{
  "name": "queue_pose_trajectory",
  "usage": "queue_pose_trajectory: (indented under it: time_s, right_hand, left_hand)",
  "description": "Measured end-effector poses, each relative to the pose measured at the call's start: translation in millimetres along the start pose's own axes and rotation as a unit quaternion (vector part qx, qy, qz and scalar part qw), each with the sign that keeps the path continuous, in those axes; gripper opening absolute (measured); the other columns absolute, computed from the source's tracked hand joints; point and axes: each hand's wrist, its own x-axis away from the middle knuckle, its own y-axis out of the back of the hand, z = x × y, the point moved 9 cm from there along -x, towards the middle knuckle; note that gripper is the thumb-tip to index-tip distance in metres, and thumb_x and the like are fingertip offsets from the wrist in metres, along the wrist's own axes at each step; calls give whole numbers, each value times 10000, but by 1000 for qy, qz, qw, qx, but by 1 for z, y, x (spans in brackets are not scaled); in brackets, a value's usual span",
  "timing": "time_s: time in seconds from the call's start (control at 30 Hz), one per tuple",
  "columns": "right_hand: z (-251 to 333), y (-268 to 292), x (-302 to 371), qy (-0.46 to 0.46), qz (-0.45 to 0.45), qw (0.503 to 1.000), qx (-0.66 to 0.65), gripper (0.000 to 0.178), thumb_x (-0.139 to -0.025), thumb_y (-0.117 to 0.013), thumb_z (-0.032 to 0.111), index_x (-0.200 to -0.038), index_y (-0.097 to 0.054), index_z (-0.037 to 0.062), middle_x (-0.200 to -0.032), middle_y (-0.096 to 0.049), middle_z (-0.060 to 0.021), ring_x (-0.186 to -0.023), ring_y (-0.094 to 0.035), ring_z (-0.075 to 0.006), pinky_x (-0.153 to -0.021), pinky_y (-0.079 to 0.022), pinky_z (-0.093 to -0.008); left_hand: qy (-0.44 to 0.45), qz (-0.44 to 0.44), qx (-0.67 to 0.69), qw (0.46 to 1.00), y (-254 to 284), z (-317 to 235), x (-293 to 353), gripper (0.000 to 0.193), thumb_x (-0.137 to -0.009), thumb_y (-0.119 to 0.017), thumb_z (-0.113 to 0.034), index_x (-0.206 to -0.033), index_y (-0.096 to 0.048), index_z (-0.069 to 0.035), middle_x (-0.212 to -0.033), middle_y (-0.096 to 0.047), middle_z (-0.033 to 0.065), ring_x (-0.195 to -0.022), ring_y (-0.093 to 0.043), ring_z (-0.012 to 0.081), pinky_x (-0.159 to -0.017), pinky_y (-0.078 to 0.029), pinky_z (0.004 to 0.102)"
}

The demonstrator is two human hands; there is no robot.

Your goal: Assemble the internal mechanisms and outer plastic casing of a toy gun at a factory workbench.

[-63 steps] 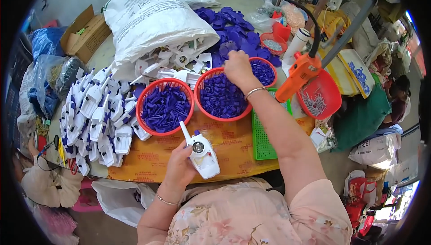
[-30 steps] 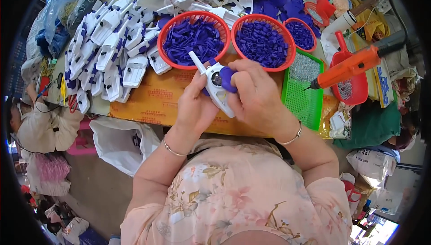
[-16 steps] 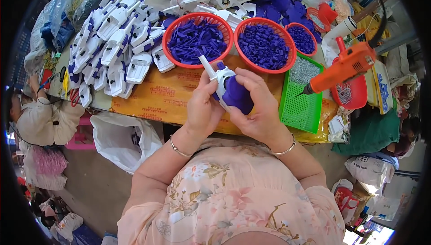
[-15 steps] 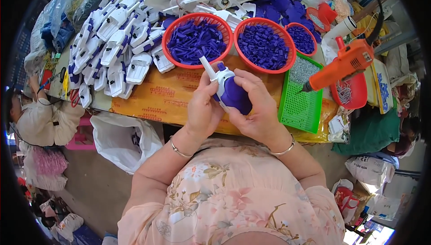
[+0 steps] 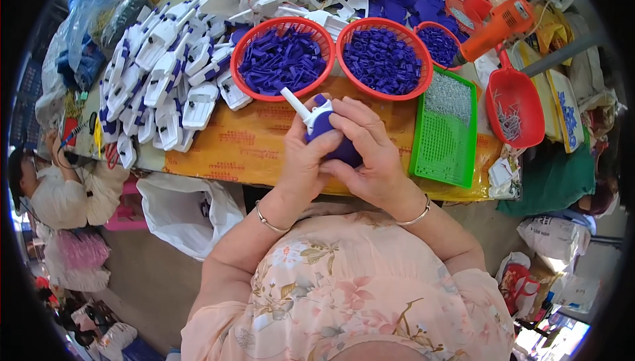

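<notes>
A purple-and-white plastic housing [image 5: 323,123] with a white stem sticking out to the upper left is held between my two hands, over the near edge of the table. My left hand [image 5: 305,156] wraps its left side, thumb lying across the purple cover. From the other side my right hand [image 5: 370,152] closes on it, its fingers over the top right and its thumb at the lower end. Much of the purple cover is hidden under the fingers.
Red baskets of small purple parts [image 5: 283,60] [image 5: 383,60] stand beyond my hands. Left lies a heap of white-and-purple housings [image 5: 165,76]. At right are a green tray of screws [image 5: 444,149], a red scoop [image 5: 522,106] and a hanging orange electric screwdriver [image 5: 499,29]. Another person [image 5: 66,192] sits far left.
My left thumb has moved onto the purple cover, and my hands have closed further around the housing. The orange electric screwdriver has swung away, up and right from the green tray.
</notes>
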Motion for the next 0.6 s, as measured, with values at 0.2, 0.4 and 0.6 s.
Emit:
queue_pose_trajectory:
  time_s: [0.2,0.4,0.6]
  right_hand:
    - [-33,5,15,-157,-17,970,-186,512,-732,-757,113,-1183,-545,-4,-1128,-534,-143,-1012,-541,-275,-872,-447,-347]
    - [-22,9,24,-129,-45,971,-194,377,-768,-695,3,-1130,-591,21,-1041,-542,-120,-925,-567,-230,-757,-477,-288]
    - [-16,13,22,-92,-47,980,-171,417,-764,-714,56,-1156,-574,18,-1091,-535,-142,-973,-560,-271,-783,-478,-311]
  left_hand:
    - [-21,115,69,991,-8,-20,-1,583,-747,-687,12,-1281,-458,-25,-1236,-551,171,-1125,-557,268,-977,-447,411]
    - [-31,114,-64,991,1,-18,3,644,-647,-809,-31,-1212,-498,-23,-1208,-575,168,-1168,-532,325,-1008,-425,442]
    - [-33,126,-56,990,-8,-24,7,604,-653,-800,-51,-1184,-514,-22,-1191,-583,183,-1184,-521,317,-1004,-426,440]
